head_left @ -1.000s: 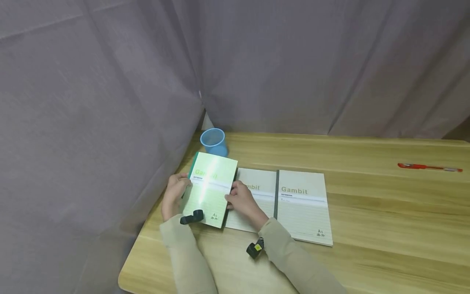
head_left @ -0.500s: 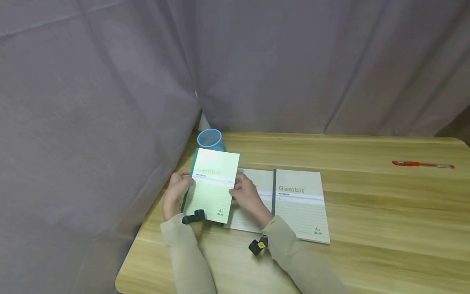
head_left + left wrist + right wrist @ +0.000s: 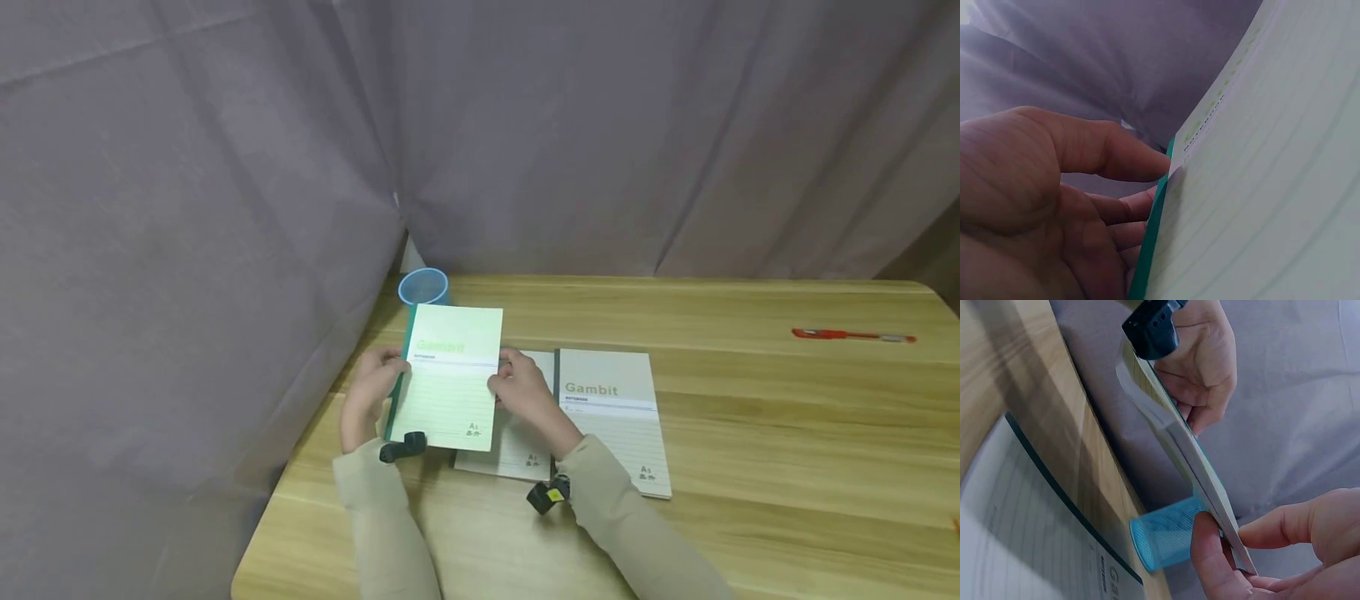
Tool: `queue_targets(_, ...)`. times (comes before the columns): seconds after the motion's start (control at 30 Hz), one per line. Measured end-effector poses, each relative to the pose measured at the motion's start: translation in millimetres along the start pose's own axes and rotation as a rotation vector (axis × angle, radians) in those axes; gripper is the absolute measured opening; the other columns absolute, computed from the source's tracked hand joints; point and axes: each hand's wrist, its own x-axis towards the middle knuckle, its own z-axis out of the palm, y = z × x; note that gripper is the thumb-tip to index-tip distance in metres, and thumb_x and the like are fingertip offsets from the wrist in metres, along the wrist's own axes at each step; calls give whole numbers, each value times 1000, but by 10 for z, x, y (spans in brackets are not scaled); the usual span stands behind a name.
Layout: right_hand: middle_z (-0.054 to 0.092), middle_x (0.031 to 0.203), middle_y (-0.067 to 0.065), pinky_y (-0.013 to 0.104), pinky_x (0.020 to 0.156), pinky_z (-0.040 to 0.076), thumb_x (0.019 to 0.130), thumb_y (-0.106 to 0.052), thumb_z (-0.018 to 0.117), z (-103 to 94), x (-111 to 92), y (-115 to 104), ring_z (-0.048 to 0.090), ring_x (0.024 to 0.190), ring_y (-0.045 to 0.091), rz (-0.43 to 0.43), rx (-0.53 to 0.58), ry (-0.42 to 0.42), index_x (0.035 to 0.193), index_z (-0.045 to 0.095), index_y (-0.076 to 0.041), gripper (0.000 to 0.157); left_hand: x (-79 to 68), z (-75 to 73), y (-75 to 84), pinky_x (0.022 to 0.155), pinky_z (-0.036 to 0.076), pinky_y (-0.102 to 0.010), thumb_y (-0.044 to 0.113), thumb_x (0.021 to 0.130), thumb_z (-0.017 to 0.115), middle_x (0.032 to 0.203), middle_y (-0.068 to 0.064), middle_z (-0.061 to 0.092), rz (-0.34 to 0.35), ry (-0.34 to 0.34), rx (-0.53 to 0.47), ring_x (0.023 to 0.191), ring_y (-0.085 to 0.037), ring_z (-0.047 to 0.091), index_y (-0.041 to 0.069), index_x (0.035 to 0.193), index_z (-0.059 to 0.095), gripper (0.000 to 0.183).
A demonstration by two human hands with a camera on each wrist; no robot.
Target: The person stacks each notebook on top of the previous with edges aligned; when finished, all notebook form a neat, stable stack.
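Note:
A green-spined notebook [image 3: 450, 392] with "Gambit" on its cover is held up off the table, tilted, between both hands. My left hand [image 3: 371, 387] pinches its spine edge, thumb on the cover and fingers behind. At the opposite edge my right hand [image 3: 528, 396] grips it between thumb and fingers. In the right wrist view the notebook [image 3: 1194, 465] appears edge-on, its lower pages sagging apart a little. Under the right hand lies a second notebook [image 3: 510, 454], partly covered. A third notebook [image 3: 611, 425] with a dark spine lies flat beside it.
Behind the held notebook stands a blue mesh cup [image 3: 423, 286], partly hidden. A red pen [image 3: 853, 336] lies at the far right of the wooden table [image 3: 750, 400]. Grey curtains [image 3: 525, 142] hang behind and to the left.
Both hands have brought the notebook slightly right and turned it more upright in view, so it hides more of the second notebook. Both hands keep their hold.

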Motion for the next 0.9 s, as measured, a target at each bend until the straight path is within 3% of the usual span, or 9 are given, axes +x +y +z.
queue_targets(0.23,61,94,15,44,77,60,87,1,54,-157,5,10,68,72,24,3,23,43,145,43,9,59,40,118,82,88,43,-38,3,93,51,126,-24,54,45,-37,1,104,-28,47,-11,139,47,49)
queue_targets(0.43,63,103,19,47,82,58,87,-1,55,-281,-5,21,68,75,25,19,11,73,147,39,9,63,47,202,144,78,42,-34,4,93,50,131,-23,51,83,-64,17,85,-21,45,-11,143,42,53)
queue_targets(0.67,63,95,16,47,78,59,86,-1,53,-403,-3,79,67,72,23,1,-14,65,144,42,11,60,47,272,191,64,41,-25,0,91,52,98,-11,52,132,-77,9,67,-13,42,-14,136,47,48)
queue_targets(0.9,65,107,22,43,77,60,89,-4,50,-586,-30,100,67,82,27,-6,-25,40,145,39,13,60,62,399,249,67,48,-26,-5,87,57,100,-15,58,136,-57,28,81,-19,53,-16,127,54,41)
